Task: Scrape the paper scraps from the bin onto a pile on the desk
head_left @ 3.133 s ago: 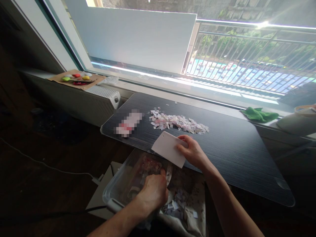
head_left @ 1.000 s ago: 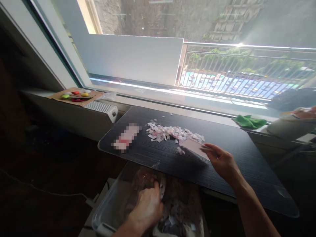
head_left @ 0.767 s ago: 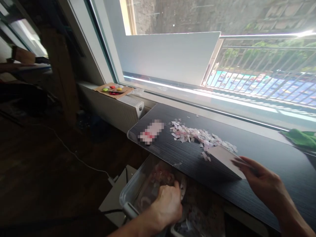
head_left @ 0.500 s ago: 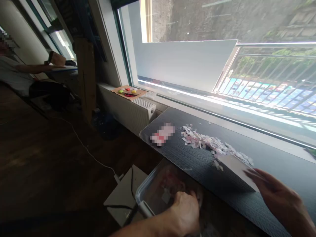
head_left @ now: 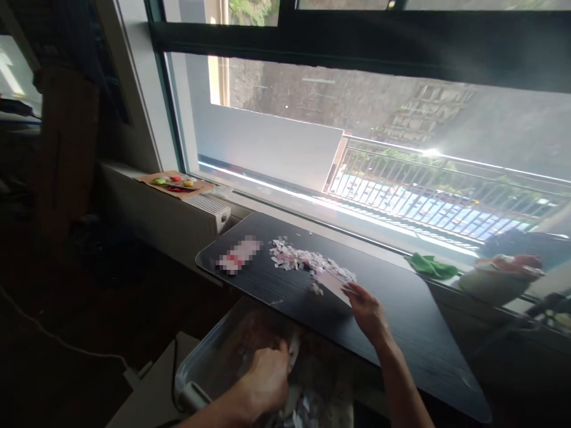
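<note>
My right hand [head_left: 366, 310] is closed on the edge of a pale flat card [head_left: 333, 286]. The card lies low against a heap of torn paper scraps [head_left: 297, 257] on the dark tabletop [head_left: 383, 321]. My left hand [head_left: 266, 373] is closed in a fist over a clear plastic bin [head_left: 209, 342] below the table's front edge. Something pale shows beside its fingers, but what they grip is hidden. More scraps [head_left: 303, 410] lie low down, right of the left wrist. A blurred pink-and-white item [head_left: 239, 254] lies at the table's left end.
A radiator [head_left: 207, 205] stands left of the table, bearing a brown board [head_left: 151, 181] with colourful pieces. A green cloth [head_left: 430, 266] and a pale rounded container [head_left: 495, 279] sit on the sill at right. A white cable [head_left: 66, 342] crosses the floor at left.
The view has swung right and up, bringing the table's right end and the green cloth into sight. My right hand still holds the card at the scraps; my left hand remains over the bin.
</note>
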Available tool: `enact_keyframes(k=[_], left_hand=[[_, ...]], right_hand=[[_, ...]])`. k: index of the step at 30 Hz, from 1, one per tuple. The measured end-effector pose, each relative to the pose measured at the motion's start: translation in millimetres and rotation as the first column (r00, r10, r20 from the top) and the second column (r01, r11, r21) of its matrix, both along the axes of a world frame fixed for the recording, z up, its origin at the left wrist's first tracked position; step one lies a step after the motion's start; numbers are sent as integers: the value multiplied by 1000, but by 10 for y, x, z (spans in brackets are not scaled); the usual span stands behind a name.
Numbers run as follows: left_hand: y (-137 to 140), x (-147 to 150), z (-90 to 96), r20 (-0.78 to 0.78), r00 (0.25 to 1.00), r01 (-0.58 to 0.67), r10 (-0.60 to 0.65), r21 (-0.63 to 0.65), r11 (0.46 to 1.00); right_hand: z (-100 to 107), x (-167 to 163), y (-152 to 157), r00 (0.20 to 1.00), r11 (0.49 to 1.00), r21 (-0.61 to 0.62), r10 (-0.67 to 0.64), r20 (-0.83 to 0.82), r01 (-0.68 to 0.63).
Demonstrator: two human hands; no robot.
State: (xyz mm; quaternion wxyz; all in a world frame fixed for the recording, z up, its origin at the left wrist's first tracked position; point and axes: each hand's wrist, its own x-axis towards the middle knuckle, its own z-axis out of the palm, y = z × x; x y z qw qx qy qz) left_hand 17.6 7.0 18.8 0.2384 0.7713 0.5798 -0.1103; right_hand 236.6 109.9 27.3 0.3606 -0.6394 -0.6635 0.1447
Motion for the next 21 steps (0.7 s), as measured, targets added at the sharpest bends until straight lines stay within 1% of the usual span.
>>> enact_keyframes(k=[4, 7, 12, 14, 16, 21], left_hand=[[-7, -10, -130, 7, 1000, 16, -16, 52, 998], [-1, -29, -177, 11, 1000, 21, -22, 42, 999], [26, -50, -129, 47, 999, 19, -19, -16, 1000], [37, -48, -118, 61, 997, 44, -42, -26, 999], [47, -44, -127, 66, 996, 62, -61, -11, 998], [69, -23, -217, 98, 993, 72, -67, -44, 996]], right_hand=[[66, -58, -59, 997, 1000, 27, -3, 73, 1], [84, -66, -72, 996, 999, 31, -29, 89, 26], [49, -31, -36, 1000, 999, -27, -26, 0, 26], [42, -17, -29, 998, 999, -36, -42, -37, 40], [61, -13, -33, 995, 993, -62, -98, -29, 96], [184, -43, -68, 982, 971, -155, -187, -19, 182]])
